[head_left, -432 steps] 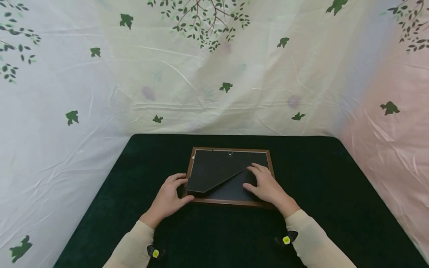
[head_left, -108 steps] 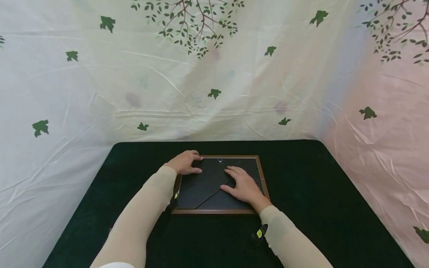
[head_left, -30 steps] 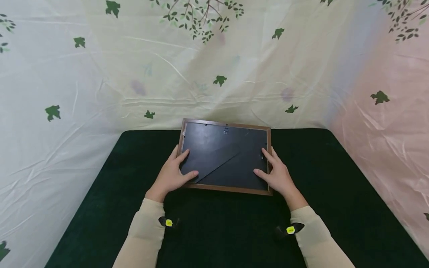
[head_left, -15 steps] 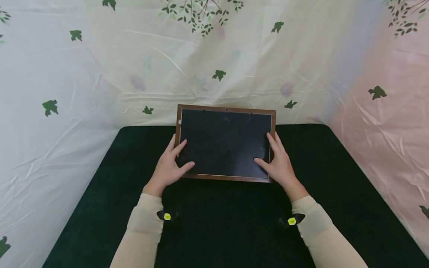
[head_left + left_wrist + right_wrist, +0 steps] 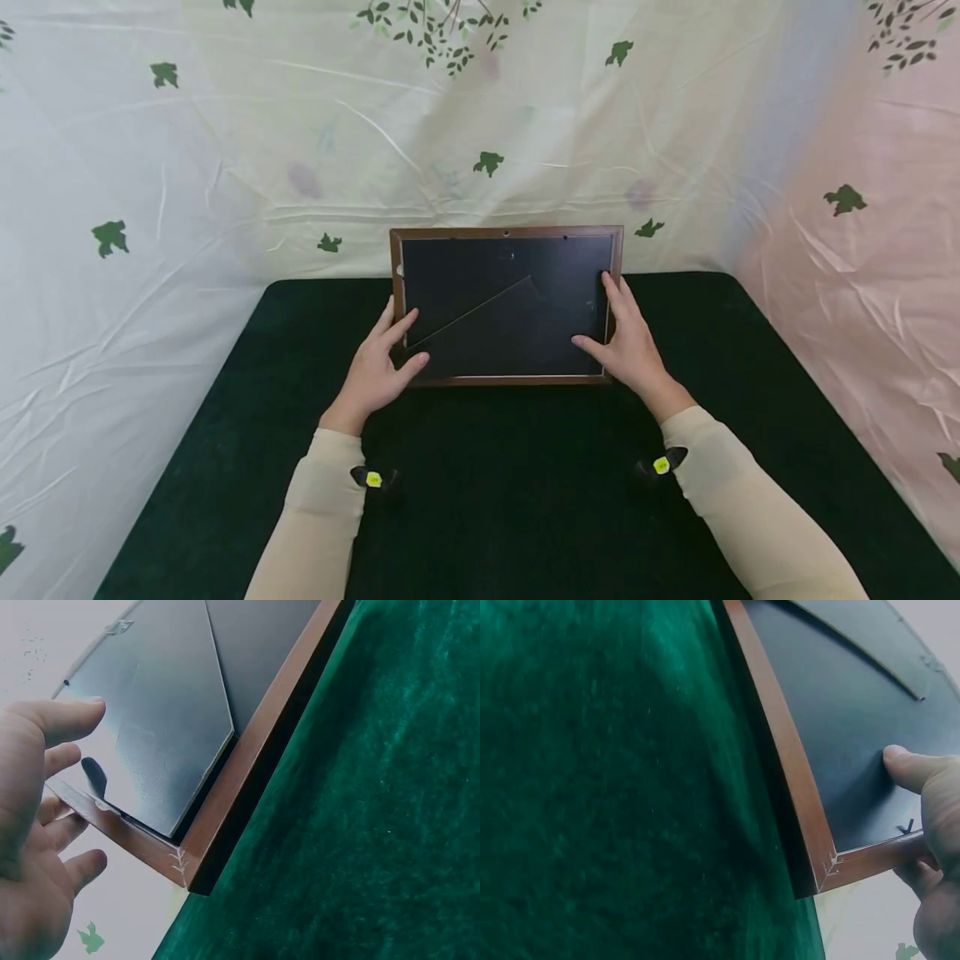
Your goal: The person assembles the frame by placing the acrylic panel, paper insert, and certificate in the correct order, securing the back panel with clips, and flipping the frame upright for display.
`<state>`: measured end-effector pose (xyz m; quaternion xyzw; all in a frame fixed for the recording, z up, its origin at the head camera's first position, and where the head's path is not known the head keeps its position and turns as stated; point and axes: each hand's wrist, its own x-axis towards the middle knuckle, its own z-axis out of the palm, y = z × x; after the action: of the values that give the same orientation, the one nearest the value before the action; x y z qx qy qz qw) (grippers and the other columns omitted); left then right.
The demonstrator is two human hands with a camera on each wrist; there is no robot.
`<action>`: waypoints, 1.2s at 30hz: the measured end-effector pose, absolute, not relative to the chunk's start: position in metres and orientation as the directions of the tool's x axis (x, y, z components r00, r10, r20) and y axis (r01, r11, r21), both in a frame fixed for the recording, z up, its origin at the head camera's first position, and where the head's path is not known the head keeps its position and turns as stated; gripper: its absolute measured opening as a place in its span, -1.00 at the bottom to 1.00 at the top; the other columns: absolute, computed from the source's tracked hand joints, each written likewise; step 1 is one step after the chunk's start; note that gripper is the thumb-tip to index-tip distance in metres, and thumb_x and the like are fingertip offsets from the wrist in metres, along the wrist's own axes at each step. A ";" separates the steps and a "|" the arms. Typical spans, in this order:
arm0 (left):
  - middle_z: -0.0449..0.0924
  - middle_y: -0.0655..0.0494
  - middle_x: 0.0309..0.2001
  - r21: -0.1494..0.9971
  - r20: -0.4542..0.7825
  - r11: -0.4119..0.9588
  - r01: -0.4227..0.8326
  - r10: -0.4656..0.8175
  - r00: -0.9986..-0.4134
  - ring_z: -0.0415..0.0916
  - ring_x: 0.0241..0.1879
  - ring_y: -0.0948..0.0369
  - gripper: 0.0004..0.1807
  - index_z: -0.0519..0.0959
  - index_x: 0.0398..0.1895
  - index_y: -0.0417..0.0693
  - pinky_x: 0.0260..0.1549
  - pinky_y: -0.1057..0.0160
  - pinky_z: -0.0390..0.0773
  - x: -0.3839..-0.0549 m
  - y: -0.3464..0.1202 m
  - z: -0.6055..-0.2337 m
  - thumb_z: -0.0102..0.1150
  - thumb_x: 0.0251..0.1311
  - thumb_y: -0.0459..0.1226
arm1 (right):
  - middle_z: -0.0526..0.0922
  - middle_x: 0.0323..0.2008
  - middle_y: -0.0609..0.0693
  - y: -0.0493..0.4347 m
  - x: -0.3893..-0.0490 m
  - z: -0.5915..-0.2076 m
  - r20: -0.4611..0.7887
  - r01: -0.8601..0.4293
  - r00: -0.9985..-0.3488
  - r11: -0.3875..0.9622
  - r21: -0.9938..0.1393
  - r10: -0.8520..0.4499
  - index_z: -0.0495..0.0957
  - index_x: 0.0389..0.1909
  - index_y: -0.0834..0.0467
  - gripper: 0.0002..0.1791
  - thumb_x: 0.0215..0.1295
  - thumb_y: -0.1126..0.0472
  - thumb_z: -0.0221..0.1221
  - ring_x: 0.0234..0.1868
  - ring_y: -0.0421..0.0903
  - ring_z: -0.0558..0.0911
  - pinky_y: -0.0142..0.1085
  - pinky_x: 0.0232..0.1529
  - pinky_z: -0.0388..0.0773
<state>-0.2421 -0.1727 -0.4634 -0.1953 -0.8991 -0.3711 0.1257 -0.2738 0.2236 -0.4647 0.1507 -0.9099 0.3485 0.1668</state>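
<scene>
A brown picture frame (image 5: 480, 342) stands tilted up, its black back towards me. The flap of its easel stand (image 5: 161, 727) shows a slanting edge on the backing. My left hand (image 5: 375, 371) holds the frame's left side, with the thumb over the back and some fingers behind the edge. On the opposite side my right hand (image 5: 632, 354) grips the frame, its thumb (image 5: 909, 766) on the back panel and other fingers partly hidden behind. Whether the lower edge touches the cloth I cannot tell. The frame's front is hidden.
A dark green velvet cloth (image 5: 495, 492) covers the table. Behind and at both sides hangs a pale curtain (image 5: 247, 150) printed with leaves. Small devices with yellow markers sit at both wrists.
Earlier the frame lay on its front, a hand at its back. Over the last second both hands have tipped it more upright, its top edge rising in front of the curtain.
</scene>
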 end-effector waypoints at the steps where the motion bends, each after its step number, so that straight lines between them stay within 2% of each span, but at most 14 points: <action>1: -0.27 0.10 0.54 0.615 0.375 0.649 0.447 0.258 -0.890 -0.09 0.46 -0.03 -0.26 0.20 0.47 0.10 0.28 -0.18 0.16 -0.243 -0.173 -0.464 0.21 0.25 -0.05 | -0.24 0.53 0.04 0.223 -0.276 -0.464 0.411 -0.392 -0.898 0.713 -0.582 -0.158 -0.25 0.52 -0.26 0.19 0.06 0.02 0.42 0.48 0.17 -0.07 0.25 0.28 0.11; 7: -0.33 0.13 0.54 0.594 0.388 0.665 0.454 0.258 -0.885 -0.11 0.47 -0.03 -0.22 0.18 0.47 0.13 0.26 -0.18 0.19 -0.245 -0.170 -0.470 0.27 0.20 -0.07 | -0.28 0.53 0.00 0.222 -0.284 -0.470 0.443 -0.422 -0.879 0.714 -0.559 -0.173 -0.25 0.52 -0.23 0.22 0.04 0.03 0.44 0.49 0.11 -0.09 0.21 0.29 0.12; 15: -0.41 0.17 0.54 0.584 0.362 0.689 0.428 0.251 -0.898 -0.09 0.46 -0.09 -0.18 0.17 0.48 0.19 0.17 -0.17 0.34 -0.247 -0.165 -0.477 0.30 0.17 -0.03 | -0.30 0.53 -0.01 0.224 -0.286 -0.484 0.451 -0.419 -0.878 0.717 -0.557 -0.162 -0.24 0.52 -0.25 0.21 0.04 0.02 0.44 0.49 0.13 -0.06 0.23 0.26 0.17; 24: -0.42 0.13 0.54 0.562 0.366 0.704 0.435 0.260 -0.894 -0.06 0.44 -0.10 -0.15 0.16 0.48 0.17 0.20 -0.16 0.30 -0.249 -0.166 -0.484 0.34 0.14 -0.06 | -0.30 0.53 -0.01 0.222 -0.288 -0.489 0.464 -0.417 -0.873 0.724 -0.549 -0.151 -0.23 0.52 -0.24 0.21 0.03 0.05 0.45 0.48 0.15 -0.03 0.23 0.24 0.20; 29: -0.43 0.18 0.54 0.552 0.372 0.715 0.429 0.249 -0.894 -0.07 0.45 -0.08 -0.15 0.15 0.48 0.22 0.21 -0.15 0.30 -0.250 -0.165 -0.486 0.34 0.14 -0.05 | -0.29 0.53 0.03 0.223 -0.293 -0.482 0.466 -0.423 -0.871 0.724 -0.545 -0.158 -0.26 0.52 -0.25 0.25 0.00 -0.01 0.46 0.47 0.18 -0.02 0.26 0.23 0.20; 36: -0.40 0.14 0.54 0.552 0.381 0.713 0.431 0.244 -0.892 -0.09 0.46 -0.05 -0.17 0.17 0.48 0.22 0.18 -0.13 0.33 -0.248 -0.163 -0.486 0.32 0.15 -0.06 | -0.22 0.51 0.08 0.230 -0.308 -0.448 0.499 -0.437 -0.851 0.747 -0.500 -0.164 -0.25 0.52 -0.28 0.27 -0.06 -0.09 0.47 0.45 0.24 0.02 0.29 0.19 0.22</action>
<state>-0.2479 -0.1631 -0.4857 -0.1845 -0.9147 -0.3306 0.1417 -0.3077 0.2295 -0.4484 0.1652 -0.9092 0.3146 0.2171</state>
